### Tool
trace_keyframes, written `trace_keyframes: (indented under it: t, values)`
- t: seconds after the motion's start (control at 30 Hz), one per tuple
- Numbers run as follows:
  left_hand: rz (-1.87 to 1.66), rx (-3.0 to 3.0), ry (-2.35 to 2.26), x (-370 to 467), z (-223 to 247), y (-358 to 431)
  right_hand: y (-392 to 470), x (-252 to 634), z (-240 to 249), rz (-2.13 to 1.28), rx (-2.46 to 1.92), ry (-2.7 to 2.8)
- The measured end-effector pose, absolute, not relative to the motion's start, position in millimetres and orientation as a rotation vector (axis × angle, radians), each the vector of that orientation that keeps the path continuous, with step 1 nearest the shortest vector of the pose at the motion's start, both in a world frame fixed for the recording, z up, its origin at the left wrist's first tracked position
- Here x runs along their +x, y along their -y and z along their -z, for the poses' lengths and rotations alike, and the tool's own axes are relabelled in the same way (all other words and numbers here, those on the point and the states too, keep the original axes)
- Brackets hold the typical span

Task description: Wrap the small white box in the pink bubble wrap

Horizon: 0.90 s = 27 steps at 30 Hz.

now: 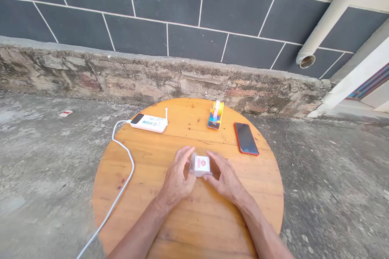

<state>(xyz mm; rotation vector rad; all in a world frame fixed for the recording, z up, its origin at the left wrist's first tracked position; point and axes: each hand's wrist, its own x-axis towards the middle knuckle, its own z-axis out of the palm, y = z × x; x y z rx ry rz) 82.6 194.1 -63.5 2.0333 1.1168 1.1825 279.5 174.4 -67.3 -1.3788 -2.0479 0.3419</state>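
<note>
A small white box [202,163] with red print on top lies near the middle of the round wooden table, with clear plastic film [192,164] around it. My left hand [179,176] curves along its left side, thumb and fingers at the film. From the right, my right hand [225,176] closes in on the box, its thumb at the film's lower right corner and its fingertips by the far edge. Both hands hold the wrapped box between them. The finger undersides are partly hidden.
Behind the box stands a yellow and blue tape dispenser [216,115]. A phone in a red case [246,139] lies to its right. At the far left is a white device [148,123] with a white cable [133,166] running off the wooden table [127,202].
</note>
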Motion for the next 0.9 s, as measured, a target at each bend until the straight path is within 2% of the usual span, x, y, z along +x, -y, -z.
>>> trace_keyframes:
  t: [0.47,0.9]
  values:
    - [-1.027,2.108,-1.15,82.6,68.8,-195.9,-174.6,277.1,61.3,-0.134,-1.277,2.094]
    - [-1.04,2.117,-1.199,81.4,68.7,-195.6,-171.9,277.9,60.7,-0.49,-1.437,1.951]
